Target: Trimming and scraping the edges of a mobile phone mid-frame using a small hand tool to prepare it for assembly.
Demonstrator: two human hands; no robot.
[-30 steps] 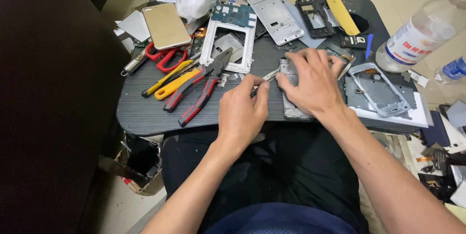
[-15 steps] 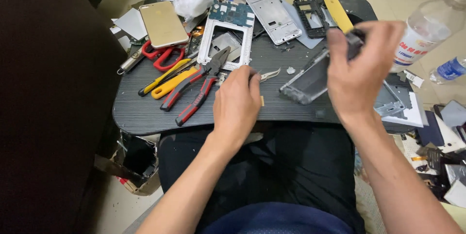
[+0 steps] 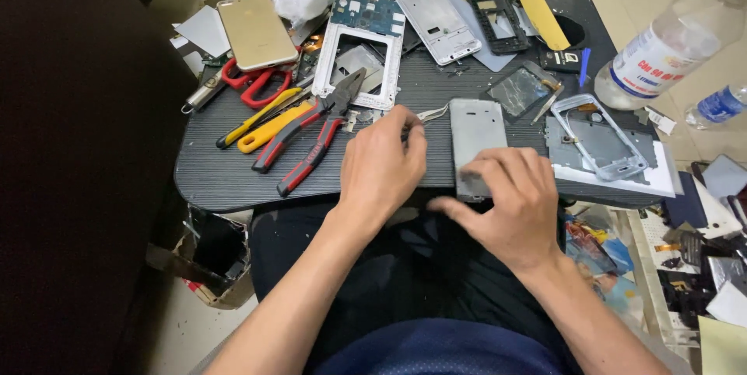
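Observation:
My left hand (image 3: pixel 384 163) rests on the near edge of the small black table (image 3: pixel 233 176), fingers curled around thin metal tweezers (image 3: pixel 430 115) whose tips poke out to the right. My right hand (image 3: pixel 506 204) lies over the near end of a grey metal phone plate (image 3: pixel 476 132), fingers on top and thumb stretched left. The plate lies flat on the table between both hands.
Red-black pliers (image 3: pixel 311 138), a yellow cutter (image 3: pixel 268 122) and red scissors (image 3: pixel 253 83) lie to the left. Behind are a gold phone (image 3: pixel 255 30), a white phone frame (image 3: pixel 359 48) and a silver frame (image 3: pixel 434 5). A clear bottle (image 3: pixel 669 44) stands at the right, above another metal frame (image 3: pixel 599 141).
My right hand had lifted the grey plate up and to the right; now it has set it back flat on the table. My left hand stayed put.

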